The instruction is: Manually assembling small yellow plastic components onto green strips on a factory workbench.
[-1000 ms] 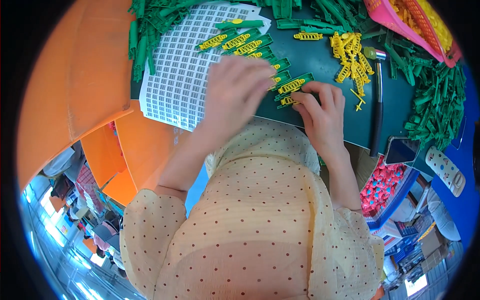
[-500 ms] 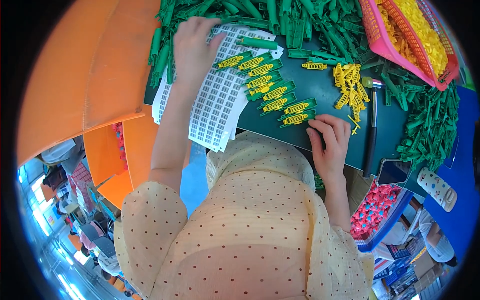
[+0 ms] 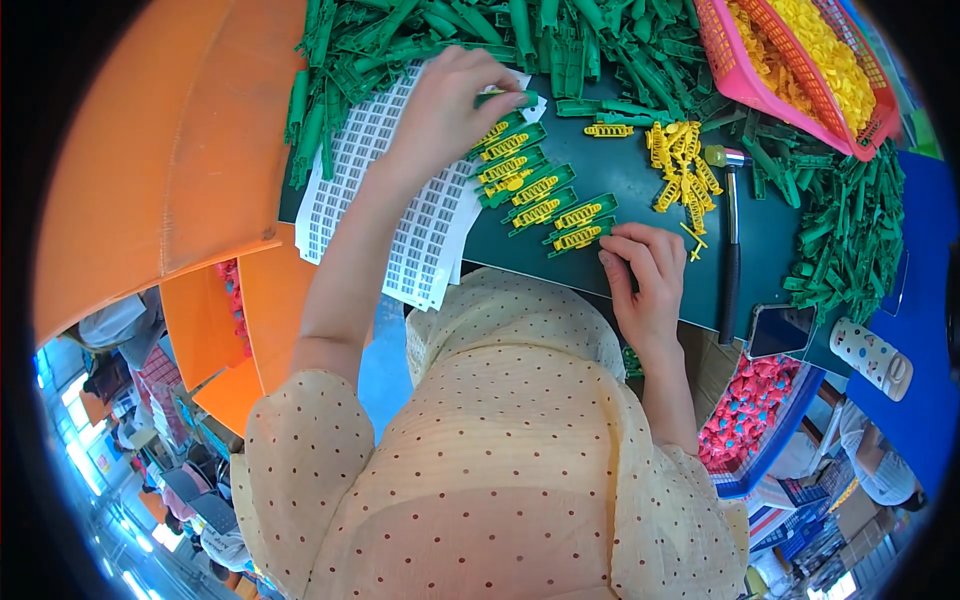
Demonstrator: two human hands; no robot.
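My left hand (image 3: 448, 112) is over the sheets of small printed labels (image 3: 345, 175), its thumb and fingers closed on a green plastic half-shell (image 3: 517, 101). Below it, a slanting row of green half-shells with yellow ribbed inserts (image 3: 540, 189) runs toward my right hand; the row's upper left end is partly hidden by my left hand. My right hand (image 3: 646, 285) rests at the table's near edge, fingers loosely bent and thumb apart. Its index fingertip is at the end of the nearest filled shell (image 3: 578, 238), seemingly touching it.
Loose green shells (image 3: 590, 45) heap along the far side and right (image 3: 850, 225). A small pile of yellow inserts (image 3: 684, 170) lies beside a hammer (image 3: 732, 240). Pink baskets of yellow parts (image 3: 790, 75), a phone (image 3: 781, 331) and a patterned bottle (image 3: 870, 357) are at right.
My left hand has moved right and nearer from the far edge of the label sheets, and has taken hold of the green half-shell there. My right hand has stayed by the row's near end.
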